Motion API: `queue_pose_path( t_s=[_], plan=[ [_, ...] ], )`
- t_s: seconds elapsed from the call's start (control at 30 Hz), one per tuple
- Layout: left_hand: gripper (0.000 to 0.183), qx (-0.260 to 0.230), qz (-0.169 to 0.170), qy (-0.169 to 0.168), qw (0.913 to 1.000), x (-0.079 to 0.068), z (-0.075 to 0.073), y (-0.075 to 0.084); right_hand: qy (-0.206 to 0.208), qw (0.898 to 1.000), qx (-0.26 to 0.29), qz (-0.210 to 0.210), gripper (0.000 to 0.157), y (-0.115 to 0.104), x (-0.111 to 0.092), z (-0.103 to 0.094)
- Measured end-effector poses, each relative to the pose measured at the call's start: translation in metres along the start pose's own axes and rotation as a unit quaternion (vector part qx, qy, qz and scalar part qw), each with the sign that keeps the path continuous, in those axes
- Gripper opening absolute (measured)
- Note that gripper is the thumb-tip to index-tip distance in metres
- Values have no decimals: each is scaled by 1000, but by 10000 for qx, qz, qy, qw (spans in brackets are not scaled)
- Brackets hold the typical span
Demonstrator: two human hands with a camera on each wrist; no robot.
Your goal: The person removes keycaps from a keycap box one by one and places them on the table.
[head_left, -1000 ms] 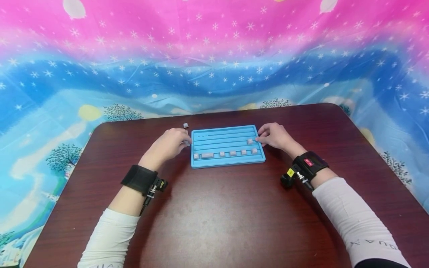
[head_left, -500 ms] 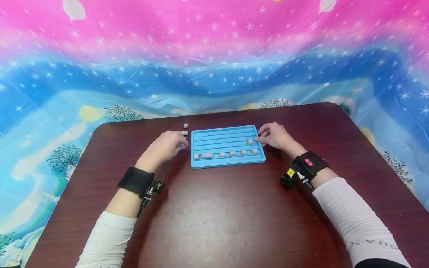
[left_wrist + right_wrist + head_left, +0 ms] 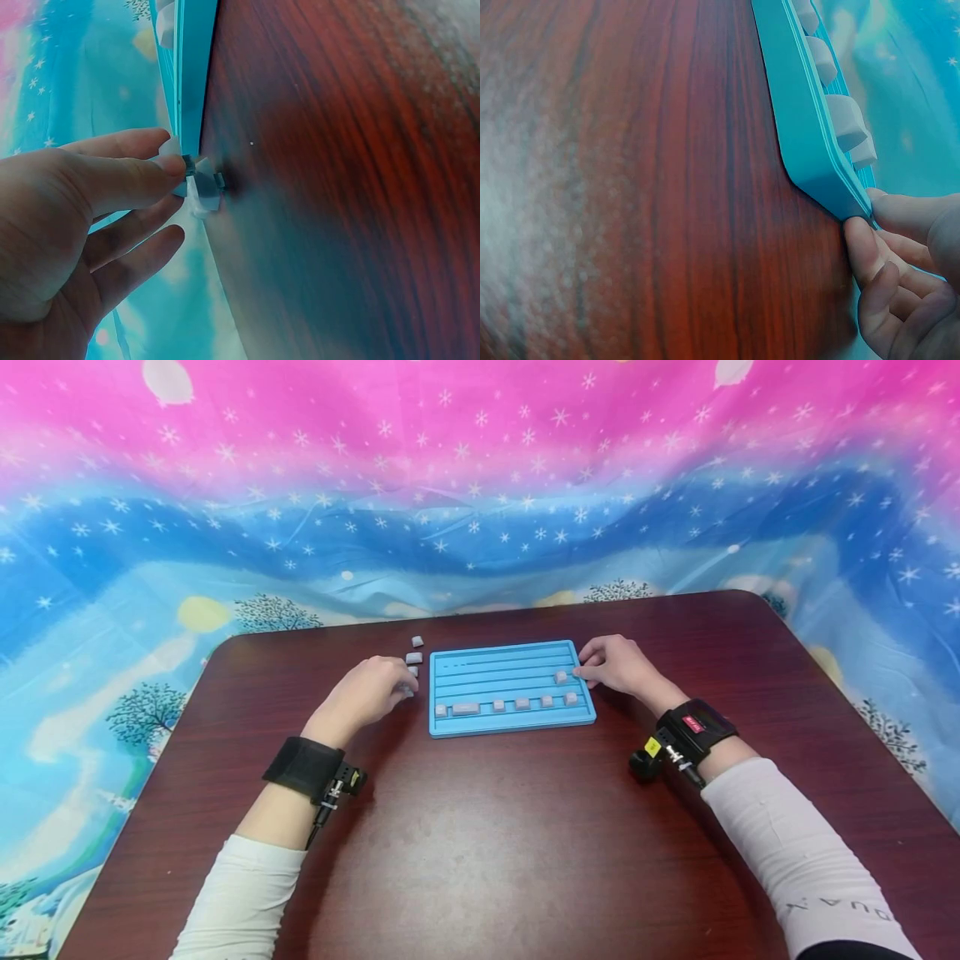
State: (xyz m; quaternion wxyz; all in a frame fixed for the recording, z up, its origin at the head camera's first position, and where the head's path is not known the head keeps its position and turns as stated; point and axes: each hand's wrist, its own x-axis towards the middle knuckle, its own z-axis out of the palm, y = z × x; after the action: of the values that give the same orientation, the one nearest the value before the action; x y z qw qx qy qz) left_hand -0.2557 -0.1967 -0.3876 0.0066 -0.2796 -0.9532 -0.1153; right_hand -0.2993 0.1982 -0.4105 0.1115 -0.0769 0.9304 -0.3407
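A light-blue grooved tray (image 3: 510, 662) lies on the table, bearing several pale grey keycaps, among them a long keycap (image 3: 466, 708) in the lower row and a single keycap (image 3: 560, 677) higher at the right. Just left of the tray, my left hand (image 3: 366, 692) pinches a small pale keycap (image 3: 171, 147) between thumb and index finger; the fingers partly cover it. Close by its fingertips another keycap (image 3: 204, 189) shows in the left wrist view. At the tray's right edge, my right hand (image 3: 617, 665) grips the rim between thumb and index finger.
Beyond my left hand, loose keycaps lie on the dark red wooden table (image 3: 480, 843), including a far keycap (image 3: 417, 642) and a nearer keycap (image 3: 414, 657). A patterned cloth (image 3: 480, 510) hangs behind the table's back edge.
My left hand has drawn back from the tray's left edge, toward the left and slightly nearer. Loose keycaps it had covered now show. The right hand and tray stay put.
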Motion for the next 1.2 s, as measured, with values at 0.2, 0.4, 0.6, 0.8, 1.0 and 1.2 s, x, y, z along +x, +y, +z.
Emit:
queue_pose_path(
  t_s=[0.2,0.4,0.6,0.8,1.0,1.2],
  plan=[
    [18,-100,49,-37,9999,1,5,-3,-18,10000,21,0,31,0,0,-1],
    [19,-167,28,-66,9998,-1,6,-5,-47,10000,16,23,31,0,1,-1],
    [20,-125,46,-50,9999,-2,7,-6,-36,10000,-5,6,31,0,2,-1],
    [20,-156,34,-79,9998,-1,9,-7,-18,10000,-68,7,31,1,2,0],
    [19,-137,35,-93,9999,0,9,-7,-27,10000,-42,22,32,2,4,0],
    [19,-91,-23,-119,9999,1,8,-6,-18,10000,-16,-11,31,2,4,-1]
  ],
)
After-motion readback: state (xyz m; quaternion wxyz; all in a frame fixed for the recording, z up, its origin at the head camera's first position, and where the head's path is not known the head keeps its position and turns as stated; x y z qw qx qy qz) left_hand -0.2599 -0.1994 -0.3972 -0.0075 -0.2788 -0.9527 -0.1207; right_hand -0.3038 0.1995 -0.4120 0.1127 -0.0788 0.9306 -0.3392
